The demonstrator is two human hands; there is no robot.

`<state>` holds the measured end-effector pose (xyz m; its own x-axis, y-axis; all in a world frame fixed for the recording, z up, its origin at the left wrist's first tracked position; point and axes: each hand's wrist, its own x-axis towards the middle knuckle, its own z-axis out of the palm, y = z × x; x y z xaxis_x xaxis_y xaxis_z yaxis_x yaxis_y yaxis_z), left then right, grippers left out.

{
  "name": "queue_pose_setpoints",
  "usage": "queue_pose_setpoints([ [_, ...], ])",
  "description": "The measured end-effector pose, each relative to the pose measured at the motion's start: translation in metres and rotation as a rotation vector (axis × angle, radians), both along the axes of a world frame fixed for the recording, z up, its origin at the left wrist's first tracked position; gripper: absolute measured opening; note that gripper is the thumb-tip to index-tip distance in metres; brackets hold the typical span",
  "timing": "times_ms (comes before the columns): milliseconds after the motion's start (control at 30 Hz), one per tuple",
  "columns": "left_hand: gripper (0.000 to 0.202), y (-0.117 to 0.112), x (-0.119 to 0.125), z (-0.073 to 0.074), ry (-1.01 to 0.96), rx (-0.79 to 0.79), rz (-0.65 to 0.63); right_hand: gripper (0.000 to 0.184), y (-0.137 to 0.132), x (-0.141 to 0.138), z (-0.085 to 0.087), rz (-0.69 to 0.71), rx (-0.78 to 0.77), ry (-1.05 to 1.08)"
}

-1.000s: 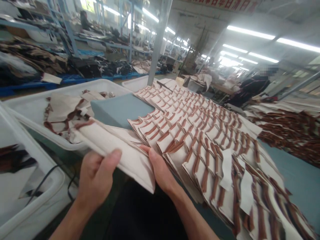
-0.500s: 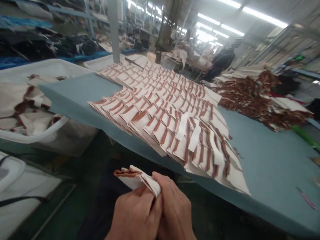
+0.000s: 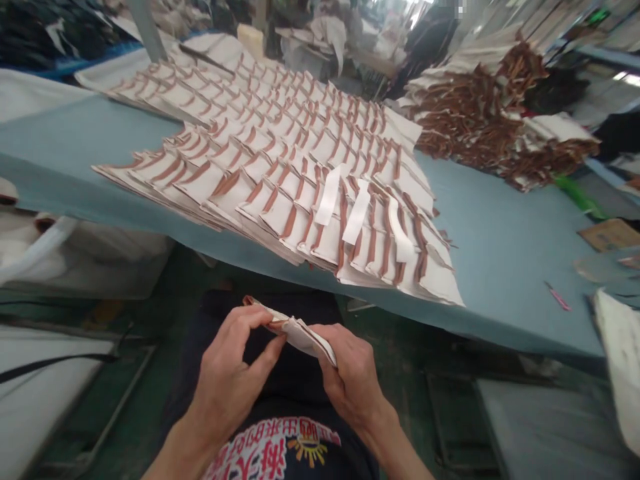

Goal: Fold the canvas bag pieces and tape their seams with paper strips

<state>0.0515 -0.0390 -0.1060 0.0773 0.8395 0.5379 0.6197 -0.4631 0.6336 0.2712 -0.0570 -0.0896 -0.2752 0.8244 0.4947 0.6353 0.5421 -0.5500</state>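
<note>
A folded white fabric piece with brown edging (image 3: 303, 337) is held in front of my body, below the table edge. My left hand (image 3: 235, 367) pinches its left part between thumb and fingers. At the other end, my right hand (image 3: 350, 370) grips the cloth, its fingers partly hidden behind it. Beyond the hands, overlapping rows of similar white pieces with brown strips (image 3: 280, 193) cover much of the table. White paper-like strips (image 3: 357, 212) lie across the nearer right part of those rows.
The blue-green table (image 3: 495, 267) spans the view. A heap of brown and white fabric (image 3: 480, 113) rises at the back right. Pink-handled snips (image 3: 557, 297) and a brown cardboard piece (image 3: 610, 235) lie on the right. White bins (image 3: 45, 93) stand at the left.
My hands have moved apart along the folded fabric, which now stretches sideways between them. The view has tilted down, bringing my printed shirt into sight.
</note>
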Motion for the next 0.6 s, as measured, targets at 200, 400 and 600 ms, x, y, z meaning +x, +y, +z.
queue_pose_setpoints([
  [200, 0.004, -0.007, 0.007, -0.001, -0.039, 0.0, 0.013, 0.027, -0.008, -0.003, -0.003, -0.027, -0.034, 0.016],
  [400, 0.004, -0.005, 0.003, 0.018, -0.06, -0.2, -0.066, 0.026, -0.006, -0.011, -0.012, 0.031, -0.17, -0.054],
  [600, 0.031, 0.005, -0.016, 0.057, -0.16, -0.644, -0.348, 0.021, -0.004, -0.004, 0.006, 0.199, -0.372, -0.069],
])
